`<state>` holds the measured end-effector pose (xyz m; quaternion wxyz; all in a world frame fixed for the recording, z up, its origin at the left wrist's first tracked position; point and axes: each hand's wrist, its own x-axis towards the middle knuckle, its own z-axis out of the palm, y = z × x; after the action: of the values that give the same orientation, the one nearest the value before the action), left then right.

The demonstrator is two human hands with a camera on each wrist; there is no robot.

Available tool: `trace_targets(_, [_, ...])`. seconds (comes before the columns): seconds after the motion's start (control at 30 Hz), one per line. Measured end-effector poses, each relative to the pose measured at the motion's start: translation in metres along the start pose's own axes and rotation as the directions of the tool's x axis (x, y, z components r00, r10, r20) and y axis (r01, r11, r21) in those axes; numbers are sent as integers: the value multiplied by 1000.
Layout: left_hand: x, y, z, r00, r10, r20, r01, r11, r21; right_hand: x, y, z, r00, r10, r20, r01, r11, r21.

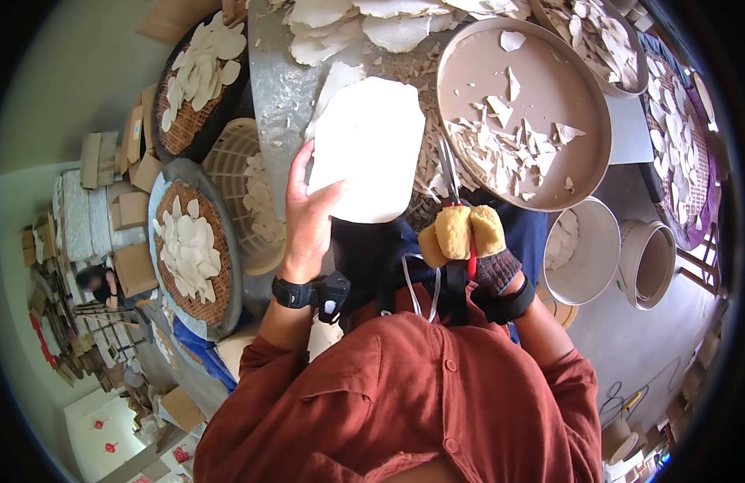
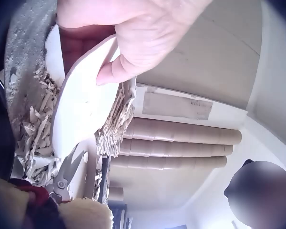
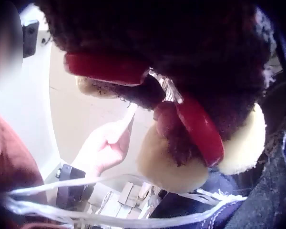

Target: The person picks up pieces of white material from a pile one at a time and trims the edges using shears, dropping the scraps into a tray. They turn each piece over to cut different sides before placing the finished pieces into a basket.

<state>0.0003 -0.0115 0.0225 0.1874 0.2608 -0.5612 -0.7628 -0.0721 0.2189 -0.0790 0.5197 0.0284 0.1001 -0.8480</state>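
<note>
A large pale flat sheet (image 1: 371, 149) with trimmed-looking edges is pinched by the left hand (image 1: 310, 213) at its lower left, thumb on the near face. In the left wrist view the sheet (image 2: 83, 98) looks thin and slightly curved, with the left hand (image 2: 133, 38) above it. The right hand (image 1: 489, 253), in a dark knitted glove with yellow padding on the fingers, grips red-handled scissors (image 1: 449, 165). The metal blades point away from the body, right of the sheet and apart from it. In the right wrist view the red handles (image 3: 200, 131) lie between the gloved fingers.
A round tray (image 1: 549, 88) holding offcuts stands right of the sheet. Stacked pale sheets (image 1: 324, 28) lie at the table's far side. Woven trays (image 1: 175, 278) and a slatted basket (image 1: 228, 149) are on the left; a white bucket (image 1: 594, 249) stands at the right.
</note>
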Motion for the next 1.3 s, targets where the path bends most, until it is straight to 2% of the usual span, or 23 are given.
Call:
trace_targets(0.03, [0, 0, -1, 1000, -11, 19, 11, 1000, 18, 0, 1, -9, 998, -40, -58, 32, 990, -138])
trace_targets(0.1, [-1, -2, -4, 998, -36, 53, 33, 998, 53, -2, 5, -18, 982, -127, -137, 86, 958, -274])
trace_targets(0.13, [-2, 0, -3, 996, -65, 57, 62, 997, 52, -1, 9, -20, 973, -166, -160, 117, 954, -275])
trace_targets(0.23, [-3, -2, -8, 992, -86, 91, 79, 994, 79, 0, 9, -23, 991, -135, -22, 133, 988, -82])
trace_targets(0.27, [-3, 0, -9, 989, -105, 100, 95, 990, 101, 0, 4, -23, 998, -54, 31, 50, 992, 115])
trace_targets(0.33, [-5, 2, -9, 982, -143, 120, 126, 982, 143, 3, -2, -16, 993, -1, 118, -37, 947, 320])
trace_targets(0.47, [-5, 2, -12, 973, -161, 167, 133, 977, 168, 4, -4, -19, 990, -14, 139, -37, 933, 358])
trace_targets(0.63, [-3, 5, -13, 970, -167, 175, 140, 977, 159, 3, -4, -18, 989, -19, 150, -23, 962, 273])
trace_targets(0.73, [-8, -6, -3, 997, -71, -13, 71, 997, -10, 6, -3, -12, 986, -58, 159, 10, 957, 288])
trace_targets(0.8, [-17, -18, 6, 999, 35, -23, -32, 993, 116, 7, -3, -7, 986, -74, 148, 27, 955, 295])
trace_targets(0.83, [-22, -22, 10, 996, 86, -26, -80, 981, 178, 7, -2, -12, 991, -111, 75, 109, 994, 25])
trace_targets(0.87, [-25, -21, 11, 995, 98, -9, -94, 975, 202, 6, 2, -23, 986, -164, 10, 161, 955, -250])
trace_targets(0.9, [-23, -22, 10, 994, 105, -5, -102, 976, 190, 7, 5, -27, 973, -229, -38, 178, 842, -509])
trace_targets(0.97, [-19, -24, 3, 993, 121, -1, -120, 979, 166, 3, 7, -33, 970, -229, -78, 159, 848, -506])
trace_targets(1.0, [-19, -25, 4, 991, 130, -41, -125, 984, 124, 1, 4, -20, 985, -157, -70, 136, 961, -243])
trace_targets(1.03, [-19, -26, 6, 987, 140, -79, -134, 988, 82, 1, 2, -11, 995, -90, -40, 92, 995, 39])
trace_targets(1.07, [-18, -26, 8, 982, 149, -116, -145, 989, 41, 3, 2, -8, 993, -112, -36, 108, 990, -92])
trace_targets(1.17, [-19, -34, 8, 964, 227, -136, -194, 956, 218, 3, -2, -4, 991, -76, -115, 48, 972, -230])
trace_targets(1.23, [-18, -34, 6, 959, 254, -128, -211, 937, 278, 2, -3, -4, 983, -174, -49, 105, 768, -632])
trace_targets(1.3, [-13, -31, 6, 954, 275, -118, -238, 936, 261, 2, -6, -4, 963, -257, 77, 176, 391, -903])
